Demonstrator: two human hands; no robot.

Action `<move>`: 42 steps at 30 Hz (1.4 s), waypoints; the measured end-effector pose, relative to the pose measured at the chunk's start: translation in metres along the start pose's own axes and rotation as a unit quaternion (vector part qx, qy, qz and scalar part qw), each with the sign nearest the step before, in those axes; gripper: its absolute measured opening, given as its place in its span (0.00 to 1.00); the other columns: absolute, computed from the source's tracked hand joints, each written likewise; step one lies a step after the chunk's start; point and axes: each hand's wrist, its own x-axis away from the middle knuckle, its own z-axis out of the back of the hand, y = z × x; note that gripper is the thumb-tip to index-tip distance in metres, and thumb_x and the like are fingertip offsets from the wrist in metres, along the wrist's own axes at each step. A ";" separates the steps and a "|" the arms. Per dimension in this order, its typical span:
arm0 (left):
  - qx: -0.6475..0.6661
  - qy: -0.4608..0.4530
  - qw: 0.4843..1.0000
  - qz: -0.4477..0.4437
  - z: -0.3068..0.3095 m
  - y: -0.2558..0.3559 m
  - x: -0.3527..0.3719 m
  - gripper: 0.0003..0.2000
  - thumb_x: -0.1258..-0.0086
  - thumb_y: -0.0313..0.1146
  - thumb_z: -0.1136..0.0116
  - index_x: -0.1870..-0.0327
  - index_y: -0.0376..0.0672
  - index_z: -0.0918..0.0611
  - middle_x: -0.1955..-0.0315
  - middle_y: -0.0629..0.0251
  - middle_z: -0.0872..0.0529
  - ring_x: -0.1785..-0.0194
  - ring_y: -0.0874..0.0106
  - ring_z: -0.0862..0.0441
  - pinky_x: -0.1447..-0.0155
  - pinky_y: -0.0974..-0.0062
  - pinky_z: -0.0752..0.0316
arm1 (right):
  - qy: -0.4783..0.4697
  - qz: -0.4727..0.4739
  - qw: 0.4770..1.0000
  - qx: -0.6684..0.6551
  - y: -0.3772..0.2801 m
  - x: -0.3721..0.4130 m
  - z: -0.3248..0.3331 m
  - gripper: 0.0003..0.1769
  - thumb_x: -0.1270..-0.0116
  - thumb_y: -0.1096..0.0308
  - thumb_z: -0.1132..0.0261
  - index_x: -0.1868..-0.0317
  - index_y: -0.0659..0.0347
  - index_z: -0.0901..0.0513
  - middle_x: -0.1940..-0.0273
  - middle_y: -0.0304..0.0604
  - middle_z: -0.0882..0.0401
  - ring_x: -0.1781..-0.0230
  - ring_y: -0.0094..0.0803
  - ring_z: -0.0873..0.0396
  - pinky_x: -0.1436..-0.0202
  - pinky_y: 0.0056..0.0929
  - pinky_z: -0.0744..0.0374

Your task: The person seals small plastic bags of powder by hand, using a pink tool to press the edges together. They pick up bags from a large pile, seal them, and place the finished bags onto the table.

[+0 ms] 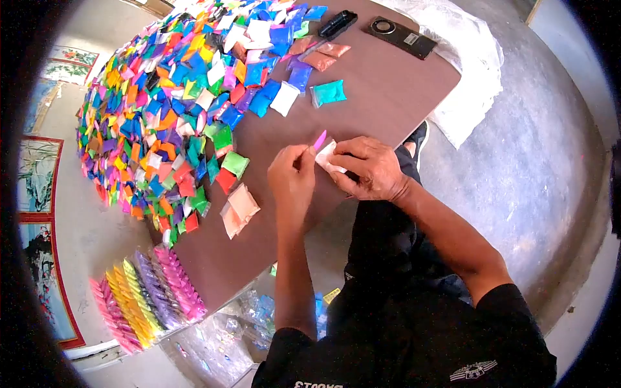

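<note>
Close to the table's near edge, my left hand [292, 178] pinches a slim pink pointed plastic tool [320, 140] between thumb and fingertips. Right beside it, my right hand [372, 167] has its fingers curled over a small white packet [328, 157], pressing it at the brown tabletop [381, 97]. The tool's tip points up and away, next to the packet's upper corner. To the left of my left hand lie two peach packets [240, 205], one overlapping the other. A teal packet [329, 93] lies beyond my hands.
A large heap of colourful small packets [174, 110] covers the table's left side. Rows of pink, yellow and purple pieces [145, 294] lie at the lower left corner. A phone [402, 37] and a black-handled tool [337, 24] lie at the far end, beside white plastic sheeting [466, 77].
</note>
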 end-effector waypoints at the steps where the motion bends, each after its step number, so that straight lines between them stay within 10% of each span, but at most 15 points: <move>1: 0.004 -0.011 1.000 0.029 0.004 0.005 0.009 0.06 0.28 0.29 0.33 0.59 0.35 0.13 0.67 0.57 0.12 0.66 0.68 0.16 0.59 0.70 0.23 | -0.006 -0.004 1.000 0.002 0.001 0.001 0.000 0.12 0.41 0.66 0.25 0.57 0.57 0.12 0.53 0.43 0.13 0.57 0.43 0.13 0.51 0.40 0.14; 14: -0.082 0.019 0.996 -0.029 -0.003 -0.019 0.010 0.05 0.28 0.29 0.35 0.61 0.37 0.15 0.69 0.55 0.15 0.67 0.58 0.16 0.60 0.63 0.23 | -0.013 -0.011 1.000 0.016 -0.002 -0.001 0.001 0.13 0.46 0.67 0.23 0.59 0.57 0.10 0.57 0.44 0.13 0.58 0.44 0.12 0.53 0.40 0.14; 23: 0.057 0.011 0.994 0.088 0.001 0.012 0.039 0.08 0.25 0.31 0.35 0.61 0.34 0.14 0.69 0.60 0.13 0.67 0.73 0.17 0.59 0.72 0.24 | -0.010 -0.003 1.000 0.003 0.000 -0.001 -0.002 0.11 0.41 0.65 0.25 0.58 0.57 0.12 0.55 0.43 0.15 0.55 0.45 0.14 0.50 0.40 0.15; 35: -0.068 0.036 0.996 -0.053 -0.009 -0.025 0.004 0.03 0.29 0.27 0.35 0.63 0.37 0.16 0.70 0.55 0.14 0.69 0.60 0.17 0.63 0.64 0.23 | -0.019 -0.003 0.999 0.026 -0.003 -0.002 0.001 0.11 0.40 0.66 0.27 0.57 0.56 0.13 0.54 0.44 0.15 0.54 0.45 0.14 0.48 0.40 0.15; 42: 0.049 0.004 0.998 0.044 -0.001 0.013 0.034 0.06 0.28 0.29 0.34 0.61 0.35 0.14 0.71 0.58 0.13 0.69 0.69 0.18 0.60 0.69 0.23 | -0.002 -0.016 1.000 -0.005 0.001 0.002 -0.002 0.09 0.40 0.69 0.28 0.58 0.57 0.13 0.54 0.44 0.14 0.55 0.45 0.13 0.49 0.41 0.15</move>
